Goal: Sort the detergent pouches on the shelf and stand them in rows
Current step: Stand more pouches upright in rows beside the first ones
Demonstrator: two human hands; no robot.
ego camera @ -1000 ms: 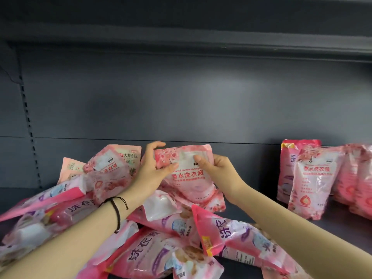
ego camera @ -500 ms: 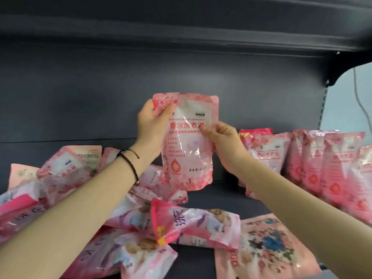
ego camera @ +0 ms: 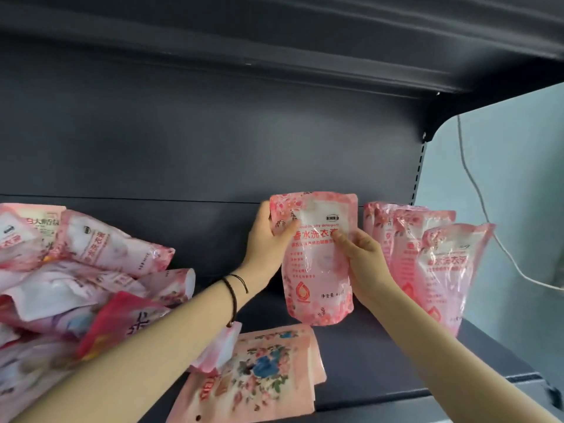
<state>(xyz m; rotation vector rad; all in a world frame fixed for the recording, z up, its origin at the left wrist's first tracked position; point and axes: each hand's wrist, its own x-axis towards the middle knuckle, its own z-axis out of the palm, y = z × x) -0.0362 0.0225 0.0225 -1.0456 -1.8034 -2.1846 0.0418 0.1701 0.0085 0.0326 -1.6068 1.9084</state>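
Arms outstretched; fingers of left hand and right hand grip pouch

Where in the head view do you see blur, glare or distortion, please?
Head view: the pouch pile at left is blurred; the held pouch, gripped by left hand and right hand, shows white glare; the upper shelf edge curves slightly, wide-angle distortion.

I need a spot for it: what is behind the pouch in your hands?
Only the dark back panel shows around the pouch, held by left hand and right hand. The row stands to its right. The spot directly behind it is covered.
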